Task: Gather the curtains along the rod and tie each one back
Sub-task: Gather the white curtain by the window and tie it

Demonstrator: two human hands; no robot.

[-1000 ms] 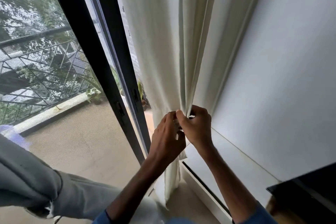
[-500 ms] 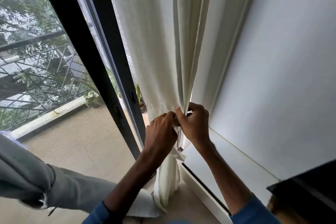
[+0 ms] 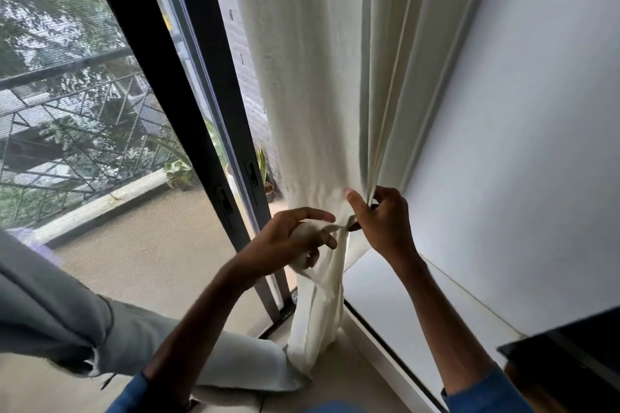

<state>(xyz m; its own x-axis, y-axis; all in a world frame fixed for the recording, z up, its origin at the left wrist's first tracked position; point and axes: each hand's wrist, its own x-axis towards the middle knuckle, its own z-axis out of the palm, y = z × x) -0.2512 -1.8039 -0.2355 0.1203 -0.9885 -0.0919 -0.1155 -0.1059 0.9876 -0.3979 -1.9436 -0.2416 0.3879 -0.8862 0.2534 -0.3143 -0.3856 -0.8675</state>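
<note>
Gripping a narrow cream fabric tie strip [image 3: 312, 231] in the left hand [image 3: 285, 245], fingers curled round it, and drawing it leftward from the cinched waist of the tall cream pleated fabric curtain [image 3: 312, 77] at the centre of the frame. Clamping that bunched waist with the right hand [image 3: 385, 225] just right of centre, thumb up against the cloth, fingers curled behind the folds. Seemingly midway through knotting the tie, with nothing snug yet. Liable to go slack on easing the right-hand hold before tightening, letting pleats spill rightward toward the plain white painted wall [image 3: 520, 144]. Could also slide the knot down the smooth cloth toward the loose tail at lower centre, leaving a sagging bundle. Pulling too hard to the left risks dragging the gathered cloth off line toward the black metal window frame [image 3: 161, 77], or straining the hanging above, out of view. Worth minding the grey draped cloth [image 3: 50, 305] at lower left, close under the left forearm and apt to snag. Cannot make out any wall hook for the strip.
</note>
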